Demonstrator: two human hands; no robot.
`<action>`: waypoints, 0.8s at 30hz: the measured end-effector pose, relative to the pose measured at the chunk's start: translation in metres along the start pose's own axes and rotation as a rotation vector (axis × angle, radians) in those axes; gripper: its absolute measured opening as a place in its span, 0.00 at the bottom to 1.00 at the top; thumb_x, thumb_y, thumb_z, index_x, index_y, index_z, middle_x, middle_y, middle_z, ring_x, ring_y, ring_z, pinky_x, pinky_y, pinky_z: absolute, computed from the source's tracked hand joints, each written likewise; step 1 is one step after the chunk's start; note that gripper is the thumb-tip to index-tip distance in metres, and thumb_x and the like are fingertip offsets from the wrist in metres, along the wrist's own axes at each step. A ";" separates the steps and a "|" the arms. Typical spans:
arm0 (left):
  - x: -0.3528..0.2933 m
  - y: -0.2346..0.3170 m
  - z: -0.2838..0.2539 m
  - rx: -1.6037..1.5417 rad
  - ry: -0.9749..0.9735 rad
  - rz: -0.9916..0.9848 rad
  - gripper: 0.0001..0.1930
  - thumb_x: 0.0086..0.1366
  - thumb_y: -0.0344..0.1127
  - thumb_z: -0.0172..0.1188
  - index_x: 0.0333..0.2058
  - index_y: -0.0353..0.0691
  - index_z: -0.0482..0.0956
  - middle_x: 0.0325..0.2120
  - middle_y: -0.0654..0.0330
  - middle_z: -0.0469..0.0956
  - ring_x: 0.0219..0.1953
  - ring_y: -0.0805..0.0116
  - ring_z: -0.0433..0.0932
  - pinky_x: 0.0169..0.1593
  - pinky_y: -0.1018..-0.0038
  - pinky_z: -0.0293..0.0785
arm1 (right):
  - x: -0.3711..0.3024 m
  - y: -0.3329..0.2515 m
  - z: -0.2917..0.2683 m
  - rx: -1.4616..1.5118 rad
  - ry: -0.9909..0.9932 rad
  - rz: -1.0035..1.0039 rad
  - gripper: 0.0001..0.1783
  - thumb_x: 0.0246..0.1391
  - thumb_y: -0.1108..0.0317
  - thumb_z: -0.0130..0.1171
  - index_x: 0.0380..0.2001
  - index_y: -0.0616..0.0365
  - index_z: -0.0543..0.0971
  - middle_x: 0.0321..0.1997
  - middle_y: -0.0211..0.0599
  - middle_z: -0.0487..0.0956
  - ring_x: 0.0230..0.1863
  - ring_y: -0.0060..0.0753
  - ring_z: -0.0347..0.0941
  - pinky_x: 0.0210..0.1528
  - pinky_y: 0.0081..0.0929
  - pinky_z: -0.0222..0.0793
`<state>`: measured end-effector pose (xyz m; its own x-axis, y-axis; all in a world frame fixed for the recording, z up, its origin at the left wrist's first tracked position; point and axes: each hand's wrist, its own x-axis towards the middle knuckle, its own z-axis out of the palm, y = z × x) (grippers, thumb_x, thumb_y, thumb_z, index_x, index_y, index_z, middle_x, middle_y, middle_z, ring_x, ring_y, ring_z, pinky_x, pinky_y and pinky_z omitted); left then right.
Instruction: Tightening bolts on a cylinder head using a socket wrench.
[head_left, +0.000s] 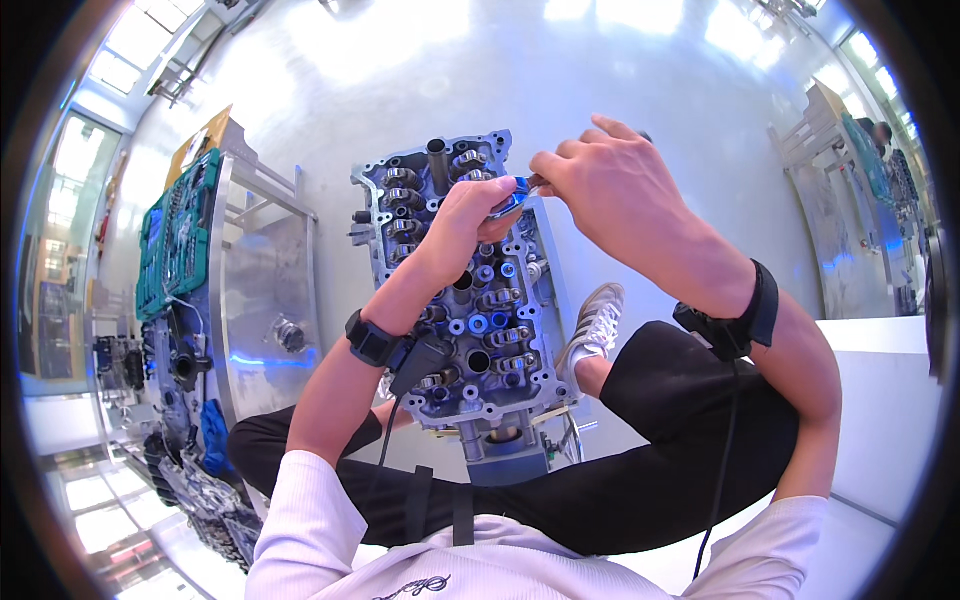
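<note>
My left hand (470, 222) is closed over the far right part of an engine's cylinder head (545, 375). Thumb and fingers pinch a small shiny blue-and-silver metal part (515, 196), whose exact kind I cannot make out. From the right, my right hand (610, 178) reaches the same part, its bent fingertips closed at the part's right end. Both hands are raised above the cylinder head. Rows of rocker arms (510, 337) and round bores show on its upper face, and an upright tube (437, 160) stands near its far end. My left hand and forearm hide some of the middle.
At the left stands a metal workbench (265, 250) with an open green socket case (180, 240). Engine parts (190, 480) and a blue cloth-like item (214, 435) lie nearer. A stand (508, 465) sits beneath the cylinder head, between my legs. Another bench (850, 240) is at far right, a person beside it.
</note>
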<state>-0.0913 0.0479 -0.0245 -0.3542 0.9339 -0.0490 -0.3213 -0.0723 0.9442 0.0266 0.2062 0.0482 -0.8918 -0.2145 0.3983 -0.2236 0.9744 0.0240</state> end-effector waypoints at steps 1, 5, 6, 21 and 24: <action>0.000 -0.001 0.004 0.090 0.123 0.042 0.21 0.68 0.46 0.43 0.16 0.44 0.64 0.11 0.72 0.57 0.16 0.81 0.55 0.22 0.78 0.50 | 0.002 -0.003 -0.001 -0.079 -0.072 0.033 0.07 0.39 0.70 0.59 0.25 0.60 0.78 0.18 0.44 0.78 0.23 0.47 0.77 0.29 0.39 0.71; 0.002 0.009 0.031 0.084 0.552 0.087 0.24 0.69 0.50 0.41 0.19 0.43 0.71 0.14 0.69 0.68 0.18 0.79 0.65 0.25 0.80 0.59 | 0.006 -0.031 -0.032 0.130 -0.419 0.214 0.06 0.39 0.70 0.60 0.25 0.59 0.78 0.19 0.42 0.79 0.23 0.45 0.78 0.30 0.37 0.71; -0.001 0.009 0.032 0.049 0.589 0.057 0.23 0.69 0.51 0.41 0.21 0.42 0.73 0.16 0.67 0.71 0.19 0.77 0.69 0.27 0.81 0.64 | 0.006 -0.037 -0.035 0.190 -0.491 0.245 0.06 0.45 0.68 0.59 0.25 0.59 0.77 0.19 0.41 0.78 0.25 0.45 0.77 0.35 0.36 0.71; -0.016 -0.004 0.020 0.193 0.476 0.205 0.21 0.70 0.53 0.42 0.33 0.41 0.72 0.18 0.66 0.69 0.23 0.77 0.66 0.31 0.78 0.61 | 0.004 -0.026 -0.021 0.487 -0.483 0.339 0.12 0.51 0.62 0.61 0.33 0.59 0.78 0.23 0.43 0.79 0.26 0.47 0.76 0.33 0.42 0.67; -0.014 -0.006 0.011 0.156 0.456 0.154 0.20 0.68 0.51 0.44 0.29 0.40 0.72 0.17 0.67 0.68 0.22 0.77 0.66 0.30 0.77 0.62 | 0.003 -0.026 -0.025 0.589 -0.461 0.282 0.11 0.53 0.62 0.59 0.34 0.59 0.78 0.23 0.43 0.79 0.26 0.50 0.75 0.32 0.43 0.67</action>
<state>-0.0750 0.0390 -0.0262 -0.7455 0.6664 -0.0099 -0.1124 -0.1111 0.9874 0.0398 0.1818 0.0713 -0.9897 -0.0972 -0.1050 -0.0218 0.8276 -0.5608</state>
